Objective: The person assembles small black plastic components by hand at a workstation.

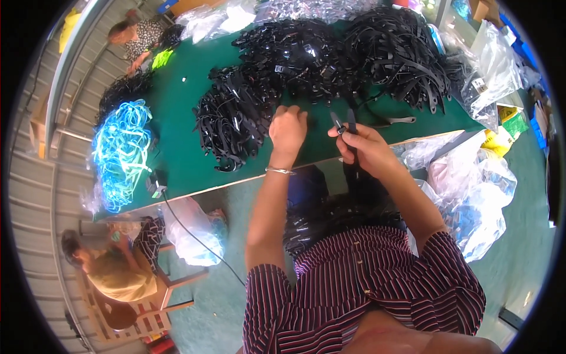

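Observation:
My right hand (pixel 370 150) is closed around a black strap (pixel 352 123) over the near edge of the green table. A small dark buckle-like piece (pixel 340 129) with a pale pointed end shows at its fingertips. My left hand (pixel 288 131), a bracelet on its wrist, reaches over the table with fingers curled. What those fingers hold, if anything, is hidden. Just beyond the left hand lies a large heap of black straps with buckles (pixel 295 59). Beside it on the left is a smaller black strap pile (pixel 230 115).
More black straps (pixel 401 59) cover the far right of the green table (pixel 177 147). A slender grey handle-like piece (pixel 402 120) lies nearby. Blue cords (pixel 122 153) are heaped at left. Plastic bags (pixel 471 194) stand at right. One person (pixel 141 38) works across the table; another (pixel 121 271) sits lower left.

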`<move>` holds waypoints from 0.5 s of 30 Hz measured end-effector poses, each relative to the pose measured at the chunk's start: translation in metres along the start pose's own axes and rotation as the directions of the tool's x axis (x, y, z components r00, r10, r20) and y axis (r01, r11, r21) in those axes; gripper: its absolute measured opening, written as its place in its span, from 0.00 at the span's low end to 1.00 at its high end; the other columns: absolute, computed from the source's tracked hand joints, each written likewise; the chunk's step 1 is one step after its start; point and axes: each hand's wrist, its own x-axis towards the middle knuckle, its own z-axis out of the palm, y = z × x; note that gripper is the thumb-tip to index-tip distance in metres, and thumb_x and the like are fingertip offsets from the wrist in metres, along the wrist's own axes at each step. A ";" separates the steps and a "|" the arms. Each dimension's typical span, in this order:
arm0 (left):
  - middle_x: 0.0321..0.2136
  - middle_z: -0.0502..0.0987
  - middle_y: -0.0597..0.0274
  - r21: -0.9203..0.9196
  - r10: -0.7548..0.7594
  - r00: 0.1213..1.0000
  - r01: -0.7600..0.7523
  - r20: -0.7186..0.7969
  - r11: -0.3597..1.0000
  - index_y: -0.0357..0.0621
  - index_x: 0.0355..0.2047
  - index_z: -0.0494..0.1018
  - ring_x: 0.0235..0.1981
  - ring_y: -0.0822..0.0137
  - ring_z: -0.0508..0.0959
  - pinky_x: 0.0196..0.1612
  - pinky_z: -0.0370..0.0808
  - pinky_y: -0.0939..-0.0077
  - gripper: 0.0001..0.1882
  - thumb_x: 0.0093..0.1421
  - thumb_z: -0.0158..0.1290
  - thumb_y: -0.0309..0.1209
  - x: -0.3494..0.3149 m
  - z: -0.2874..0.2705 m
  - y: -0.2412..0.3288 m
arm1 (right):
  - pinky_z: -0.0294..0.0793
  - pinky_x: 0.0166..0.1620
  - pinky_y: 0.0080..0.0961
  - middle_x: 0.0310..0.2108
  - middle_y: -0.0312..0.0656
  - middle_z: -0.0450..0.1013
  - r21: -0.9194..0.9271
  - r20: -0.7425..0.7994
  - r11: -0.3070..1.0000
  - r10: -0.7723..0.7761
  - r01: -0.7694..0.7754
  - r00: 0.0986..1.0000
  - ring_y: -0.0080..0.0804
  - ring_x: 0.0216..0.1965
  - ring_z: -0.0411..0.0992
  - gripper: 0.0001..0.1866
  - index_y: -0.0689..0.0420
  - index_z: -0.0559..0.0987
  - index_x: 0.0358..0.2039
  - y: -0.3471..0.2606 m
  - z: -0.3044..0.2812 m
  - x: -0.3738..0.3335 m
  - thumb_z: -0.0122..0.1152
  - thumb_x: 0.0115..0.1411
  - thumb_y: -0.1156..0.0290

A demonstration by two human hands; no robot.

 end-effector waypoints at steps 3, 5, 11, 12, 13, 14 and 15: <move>0.35 0.73 0.53 -0.135 -0.001 0.996 -0.012 -0.090 0.991 0.45 0.36 0.74 0.37 0.52 0.74 0.39 0.72 0.63 0.11 0.50 0.53 0.30 -0.011 -0.004 0.000 | 0.58 0.25 0.17 0.20 0.33 0.63 -0.072 -0.028 0.997 -0.020 0.018 0.999 0.20 0.20 0.59 0.13 0.60 0.74 0.42 -0.002 0.000 -0.002 0.48 0.60 0.68; 0.36 0.73 0.55 -0.248 0.226 0.961 -0.260 -0.158 0.933 0.45 0.36 0.74 0.41 0.54 0.71 0.44 0.69 0.64 0.12 0.48 0.54 0.27 -0.013 -0.010 -0.005 | 0.58 0.25 0.16 0.19 0.33 0.62 -0.102 -0.047 0.995 -0.028 0.023 0.999 0.20 0.19 0.59 0.13 0.60 0.74 0.42 -0.004 -0.001 -0.005 0.48 0.60 0.68; 0.34 0.74 0.59 -0.162 0.408 0.910 -0.393 0.074 0.905 0.43 0.36 0.73 0.39 0.54 0.72 0.45 0.68 0.64 0.15 0.45 0.52 0.23 -0.019 -0.026 -0.006 | 0.57 0.23 0.15 0.17 0.33 0.62 -0.184 -0.055 0.981 -0.071 0.060 0.996 0.19 0.18 0.58 0.13 0.59 0.74 0.43 -0.001 -0.002 -0.007 0.48 0.61 0.68; 0.34 0.74 0.59 -0.162 0.407 0.911 -0.392 0.071 0.906 0.43 0.36 0.73 0.39 0.54 0.72 0.45 0.68 0.64 0.15 0.45 0.52 0.23 -0.020 -0.025 -0.007 | 0.58 0.23 0.15 0.17 0.33 0.63 -0.198 -0.038 0.978 -0.082 0.073 0.996 0.19 0.18 0.59 0.13 0.59 0.74 0.43 0.000 -0.001 -0.007 0.47 0.61 0.68; 0.32 0.75 0.60 -0.141 0.396 0.918 -0.390 0.009 0.910 0.41 0.36 0.73 0.37 0.57 0.72 0.42 0.69 0.67 0.12 0.49 0.51 0.23 -0.023 -0.023 -0.007 | 0.58 0.23 0.15 0.17 0.33 0.63 -0.200 -0.035 0.977 -0.082 0.073 0.996 0.19 0.18 0.59 0.13 0.59 0.74 0.43 0.001 0.001 -0.008 0.47 0.61 0.68; 0.30 0.75 0.62 -0.123 0.386 0.921 -0.389 -0.052 0.913 0.39 0.36 0.72 0.35 0.60 0.73 0.39 0.70 0.70 0.10 0.52 0.51 0.23 -0.025 -0.022 -0.003 | 0.58 0.23 0.15 0.18 0.34 0.64 -0.230 -0.020 0.969 -0.091 0.084 0.996 0.19 0.18 0.59 0.13 0.58 0.73 0.44 0.003 0.002 -0.008 0.47 0.61 0.68; 0.30 0.75 0.62 -0.126 0.385 0.921 -0.389 -0.053 0.913 0.39 0.36 0.72 0.35 0.60 0.73 0.39 0.70 0.70 0.10 0.52 0.51 0.23 -0.030 -0.021 0.002 | 0.59 0.24 0.14 0.18 0.34 0.65 -0.260 -0.005 0.961 -0.099 0.095 0.995 0.19 0.18 0.60 0.13 0.58 0.73 0.44 0.004 0.003 -0.007 0.47 0.61 0.68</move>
